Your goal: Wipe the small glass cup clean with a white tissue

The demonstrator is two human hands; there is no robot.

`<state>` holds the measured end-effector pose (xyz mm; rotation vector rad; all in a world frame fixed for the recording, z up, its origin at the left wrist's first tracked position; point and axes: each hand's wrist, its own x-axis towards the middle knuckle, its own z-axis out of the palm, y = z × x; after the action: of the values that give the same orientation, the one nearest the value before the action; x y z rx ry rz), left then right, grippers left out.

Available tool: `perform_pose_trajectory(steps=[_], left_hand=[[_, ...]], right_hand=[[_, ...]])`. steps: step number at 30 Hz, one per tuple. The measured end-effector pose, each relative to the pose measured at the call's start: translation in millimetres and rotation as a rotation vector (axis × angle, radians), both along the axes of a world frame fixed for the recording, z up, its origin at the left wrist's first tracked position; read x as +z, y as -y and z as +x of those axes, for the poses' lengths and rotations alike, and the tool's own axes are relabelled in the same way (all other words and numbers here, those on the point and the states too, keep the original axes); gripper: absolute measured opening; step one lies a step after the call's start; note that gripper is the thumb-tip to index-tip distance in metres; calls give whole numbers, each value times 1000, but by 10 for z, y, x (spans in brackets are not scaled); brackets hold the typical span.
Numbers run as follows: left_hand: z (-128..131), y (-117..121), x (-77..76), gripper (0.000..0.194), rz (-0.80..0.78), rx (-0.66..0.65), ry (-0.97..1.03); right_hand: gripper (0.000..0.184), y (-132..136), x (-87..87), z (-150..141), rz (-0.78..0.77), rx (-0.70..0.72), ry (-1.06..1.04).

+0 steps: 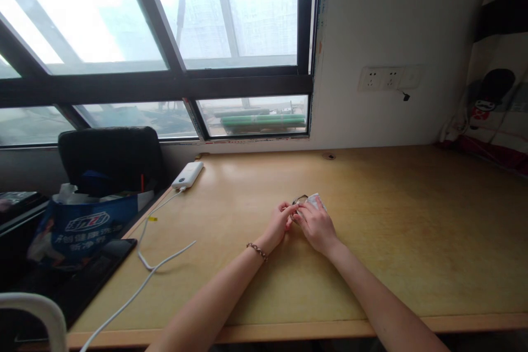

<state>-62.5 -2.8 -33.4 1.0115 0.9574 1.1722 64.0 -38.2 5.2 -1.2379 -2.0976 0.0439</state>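
Above the middle of the wooden table (396, 242), my two hands meet with their fingers close together. My left hand (284, 219), with a beaded bracelet (257, 251) at its wrist, is closed around a small thing with a thin, dark, curved rim (300, 198). It looks like a pair of glasses, but fingers cover most of it. Against the same thing, my right hand (317, 225) presses a small white cloth or tissue (315, 201) with pinkish marks. The cloth's upper corner sticks out past the right fingers.
A white power bank (187, 175) lies at the table's left edge, its white cable (144, 261) running toward the front. Left of the table are a black chair (111, 154) and a blue bag (86, 225). Wall sockets (381, 78) are behind.
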Motion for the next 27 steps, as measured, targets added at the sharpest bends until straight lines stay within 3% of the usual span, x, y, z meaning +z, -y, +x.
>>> perform_pose_trajectory(steps=[3, 6, 10, 14, 17, 22, 27], left_hand=[[-9, 6, 9, 28, 2, 1, 17], [-8, 26, 23, 28, 20, 24, -2], [11, 51, 47, 29, 21, 55, -77], [23, 52, 55, 28, 16, 59, -104], [13, 33, 51, 28, -4, 72, -70], [-10, 2, 66, 26, -59, 14, 42], [-24, 6, 78, 25, -25, -27, 67]], right_hand=[[39, -8, 15, 3, -84, 120, -104], [50, -38, 13, 36, -162, 138, -200], [52, -45, 19, 80, -153, 43, -140], [45, 13, 45, 65, -40, -108, 18], [38, 38, 58, 39, 32, -135, 19], [34, 38, 55, 8, 25, -28, -23], [33, 48, 76, 7, -59, 180, -89]])
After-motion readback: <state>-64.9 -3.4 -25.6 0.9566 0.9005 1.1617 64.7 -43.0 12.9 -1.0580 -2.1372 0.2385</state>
